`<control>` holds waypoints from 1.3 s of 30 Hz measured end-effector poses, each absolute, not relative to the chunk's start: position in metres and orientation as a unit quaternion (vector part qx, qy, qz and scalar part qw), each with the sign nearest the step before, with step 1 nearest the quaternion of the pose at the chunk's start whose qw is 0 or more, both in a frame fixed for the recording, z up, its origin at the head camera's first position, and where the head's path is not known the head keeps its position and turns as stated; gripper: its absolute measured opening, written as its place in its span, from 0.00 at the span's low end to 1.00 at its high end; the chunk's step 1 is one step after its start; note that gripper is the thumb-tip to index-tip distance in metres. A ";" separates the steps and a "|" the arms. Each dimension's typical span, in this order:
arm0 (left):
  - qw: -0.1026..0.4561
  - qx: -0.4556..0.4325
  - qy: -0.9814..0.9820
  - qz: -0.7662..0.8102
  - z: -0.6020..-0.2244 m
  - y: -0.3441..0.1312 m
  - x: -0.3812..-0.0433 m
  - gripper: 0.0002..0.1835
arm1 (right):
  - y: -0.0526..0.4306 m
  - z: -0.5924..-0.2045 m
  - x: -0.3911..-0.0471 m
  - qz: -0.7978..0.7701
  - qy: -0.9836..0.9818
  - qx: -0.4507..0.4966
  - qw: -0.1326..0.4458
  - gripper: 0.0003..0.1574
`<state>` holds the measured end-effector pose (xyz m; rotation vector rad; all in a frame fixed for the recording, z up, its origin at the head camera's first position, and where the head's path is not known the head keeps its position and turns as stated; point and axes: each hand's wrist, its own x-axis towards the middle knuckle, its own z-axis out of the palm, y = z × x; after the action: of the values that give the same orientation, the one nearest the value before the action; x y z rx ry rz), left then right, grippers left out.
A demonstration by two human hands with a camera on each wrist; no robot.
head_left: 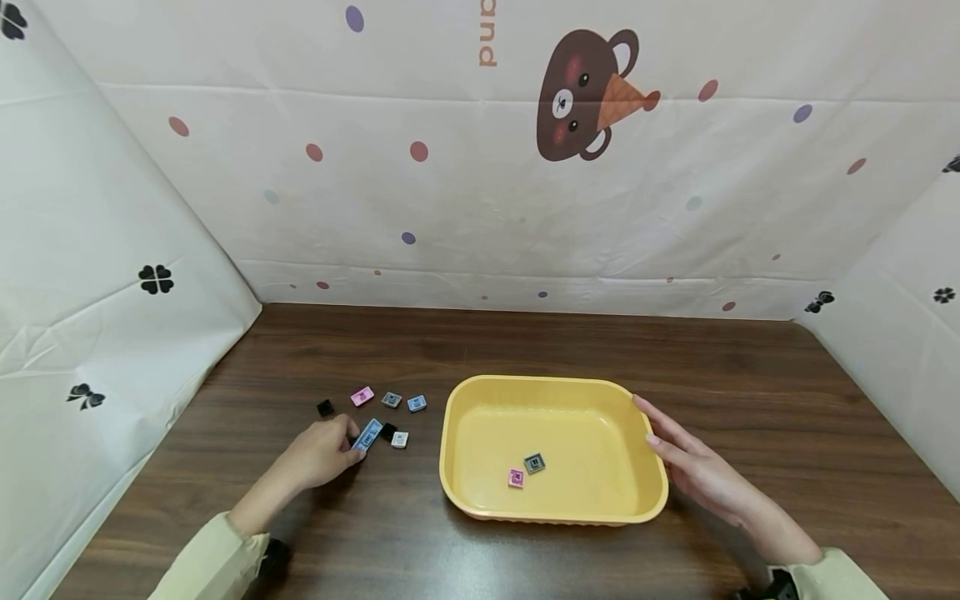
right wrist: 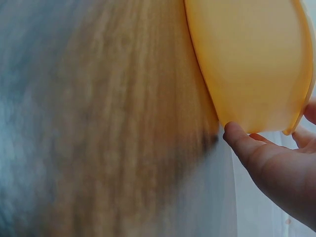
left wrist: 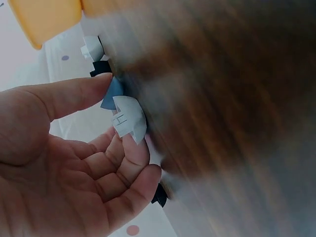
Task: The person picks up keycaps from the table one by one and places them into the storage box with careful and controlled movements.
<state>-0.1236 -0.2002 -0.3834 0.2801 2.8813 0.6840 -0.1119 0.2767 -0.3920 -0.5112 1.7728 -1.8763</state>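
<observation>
My left hand [head_left: 321,454] pinches a long blue keycap [head_left: 367,435] between thumb and fingers, low over the table. Close beside it lie a black keycap [head_left: 387,432] and a white keycap [head_left: 400,440]. In the left wrist view the thumb touches a blue piece [left wrist: 113,94], and a pale keycap [left wrist: 130,118] with its stem showing sits by the fingertips. My right hand [head_left: 708,475] rests against the right side of the yellow tray [head_left: 585,417], fingers mostly straight along its rim and outer wall. Inside the tray are a pink keycap [head_left: 516,478] and a dark grey keycap [head_left: 534,463].
Behind the left hand lie another pink keycap [head_left: 362,396], a grey-blue keycap [head_left: 392,400], a light blue keycap [head_left: 417,403] and a black keycap [head_left: 325,408]. The brown wooden table [head_left: 525,342] meets a printed white cloth [head_left: 465,200] at the back and sides.
</observation>
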 end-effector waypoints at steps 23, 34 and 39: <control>0.075 0.091 0.924 0.364 -0.373 -0.201 -0.121 0.09 | 0.276 -0.392 -0.111 -0.690 0.654 -0.192 0.244 0.34; 0.024 0.131 0.907 0.399 -0.371 -0.181 -0.119 0.07 | 0.275 -0.391 -0.112 -0.688 0.657 -0.188 0.244 0.34; 0.013 0.144 0.902 0.407 -0.369 -0.174 -0.119 0.07 | 0.276 -0.392 -0.111 -0.688 0.656 -0.189 0.245 0.34</control>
<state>-0.1190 -0.1741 -0.3687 0.4484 2.8098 1.2672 -0.1114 0.2761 -0.3919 -0.5150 1.7905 -1.8791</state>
